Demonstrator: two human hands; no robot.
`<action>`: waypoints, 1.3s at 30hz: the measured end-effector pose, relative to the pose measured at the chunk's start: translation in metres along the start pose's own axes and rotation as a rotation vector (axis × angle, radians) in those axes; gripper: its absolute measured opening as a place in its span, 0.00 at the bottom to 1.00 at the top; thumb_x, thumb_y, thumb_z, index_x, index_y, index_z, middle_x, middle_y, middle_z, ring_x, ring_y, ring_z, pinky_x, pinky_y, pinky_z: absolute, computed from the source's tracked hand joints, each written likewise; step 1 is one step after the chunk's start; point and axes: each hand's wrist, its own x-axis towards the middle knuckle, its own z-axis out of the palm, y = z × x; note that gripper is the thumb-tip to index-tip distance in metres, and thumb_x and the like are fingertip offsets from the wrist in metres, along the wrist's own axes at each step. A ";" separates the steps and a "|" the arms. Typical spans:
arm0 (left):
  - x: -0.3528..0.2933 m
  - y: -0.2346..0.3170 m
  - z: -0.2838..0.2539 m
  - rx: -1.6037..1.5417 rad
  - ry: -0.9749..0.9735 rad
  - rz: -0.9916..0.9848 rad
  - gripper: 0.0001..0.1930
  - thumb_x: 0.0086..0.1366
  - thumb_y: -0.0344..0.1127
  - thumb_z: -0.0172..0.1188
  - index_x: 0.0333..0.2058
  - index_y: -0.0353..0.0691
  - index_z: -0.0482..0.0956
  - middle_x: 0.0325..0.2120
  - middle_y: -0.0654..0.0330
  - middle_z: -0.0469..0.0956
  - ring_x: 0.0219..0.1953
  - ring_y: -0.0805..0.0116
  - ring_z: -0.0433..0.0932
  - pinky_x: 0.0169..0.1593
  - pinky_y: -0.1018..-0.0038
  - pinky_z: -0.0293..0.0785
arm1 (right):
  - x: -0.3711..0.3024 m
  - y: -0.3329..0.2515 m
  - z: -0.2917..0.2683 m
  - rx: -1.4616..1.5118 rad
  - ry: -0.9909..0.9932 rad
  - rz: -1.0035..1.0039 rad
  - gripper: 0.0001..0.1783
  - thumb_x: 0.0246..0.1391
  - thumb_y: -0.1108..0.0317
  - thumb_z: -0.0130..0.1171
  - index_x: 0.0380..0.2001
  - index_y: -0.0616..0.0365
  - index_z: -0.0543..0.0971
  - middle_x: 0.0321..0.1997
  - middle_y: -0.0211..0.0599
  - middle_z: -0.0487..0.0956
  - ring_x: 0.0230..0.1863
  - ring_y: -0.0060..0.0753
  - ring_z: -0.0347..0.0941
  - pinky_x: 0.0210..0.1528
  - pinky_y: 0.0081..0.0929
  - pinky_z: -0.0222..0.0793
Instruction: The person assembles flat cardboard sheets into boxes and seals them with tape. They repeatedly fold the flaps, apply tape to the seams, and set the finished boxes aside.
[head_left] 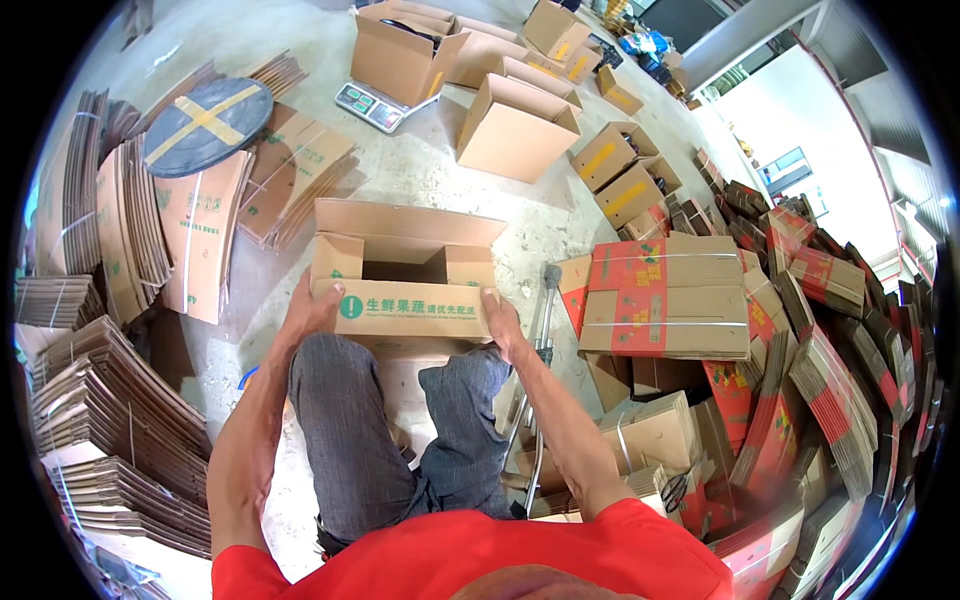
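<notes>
Between the two hands, resting against the person's knees, sits an open cardboard box point(404, 275) with green print on its near flap. The left hand point(312, 308) grasps the near flap at its left end, fingers curled over the edge; the right hand point(500, 322) clasps the same flap at its right end — both grips closed on the box. The box's side flaps stand up and its far flap leans away, so the dark inside shows.

Just right of the right grip, a metal tool with a long handle point(545, 310) stands upright beside the knee. Farther right of that grip lies a strapped bundle of flat red-and-brown cartons point(665, 295), and beyond it a jumble of similar flat red-printed cartons point(830, 330) spreads out to the edge of view.

Left of the left grip, flat brown cartons point(200, 235) lean in rows, with more bundled stacks of flat brown cardboard point(110, 420) lower left on the concrete floor point(420, 165). Beyond these, up and left of the grip, a dark round disc with a yellowish taped cross point(208, 125) lies on top of a stack.

Ahead of both grips, well apart, stands a made-up brown box point(515, 128); past it a weighing scale point(372, 105) carries another open box point(400, 55), and further assembled boxes point(610, 155) — some with yellow labels — line up toward the far right.
</notes>
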 end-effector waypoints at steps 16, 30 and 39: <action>-0.008 -0.001 0.015 0.072 0.068 -0.050 0.24 0.73 0.42 0.61 0.60 0.31 0.71 0.48 0.50 0.81 0.47 0.64 0.78 0.51 0.68 0.75 | -0.055 -0.143 -0.325 -0.711 0.405 -0.184 0.39 0.70 0.46 0.47 0.74 0.58 0.52 0.70 0.61 0.67 0.69 0.52 0.64 0.70 0.46 0.60; -0.010 0.022 -0.008 0.149 0.001 0.025 0.24 0.70 0.39 0.63 0.60 0.32 0.74 0.47 0.53 0.83 0.49 0.62 0.81 0.53 0.63 0.77 | -0.230 -0.225 -0.599 -0.200 1.342 -0.443 0.40 0.66 0.51 0.56 0.66 0.64 0.50 0.59 0.55 0.76 0.56 0.53 0.76 0.59 0.45 0.74; -0.017 0.033 0.005 -0.105 0.139 0.023 0.33 0.65 0.40 0.67 0.66 0.37 0.68 0.50 0.53 0.81 0.52 0.64 0.79 0.58 0.65 0.74 | 0.008 0.019 -0.062 -0.276 0.143 -0.312 0.41 0.70 0.49 0.56 0.71 0.73 0.61 0.71 0.60 0.69 0.71 0.51 0.66 0.70 0.38 0.62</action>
